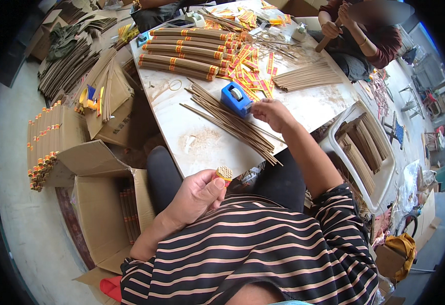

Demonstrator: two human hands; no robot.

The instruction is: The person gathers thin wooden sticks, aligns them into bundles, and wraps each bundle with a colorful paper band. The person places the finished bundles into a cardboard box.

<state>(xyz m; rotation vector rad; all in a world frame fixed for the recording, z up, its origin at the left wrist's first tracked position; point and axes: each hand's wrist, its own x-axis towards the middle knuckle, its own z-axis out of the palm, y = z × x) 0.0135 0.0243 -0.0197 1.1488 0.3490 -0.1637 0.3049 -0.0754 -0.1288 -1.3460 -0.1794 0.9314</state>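
Note:
My left hand (194, 197) is closed around a bundle of incense sticks (224, 173) near my lap. The bundle's round end points up, with a red and yellow band just below it; the rest is hidden by my hand and shirt. At the front of a blue tape dispenser (236, 100), my right hand (273, 114) pinches the tape at the cutting edge; the clear strip itself hardly shows. Loose brown incense sticks (232, 124) lie across the white table (166, 122), partly under the dispenser. Red and yellow paper labels (248, 68) are scattered behind the dispenser.
Banded incense bundles (182, 51) are stacked at the table's far left. A white bin (385, 188) of sticks stands at right, an open carton (98, 213) at left. More bundles (44, 145) are piled on the floor. Across the table, a person (357, 38) holds a brown bundle.

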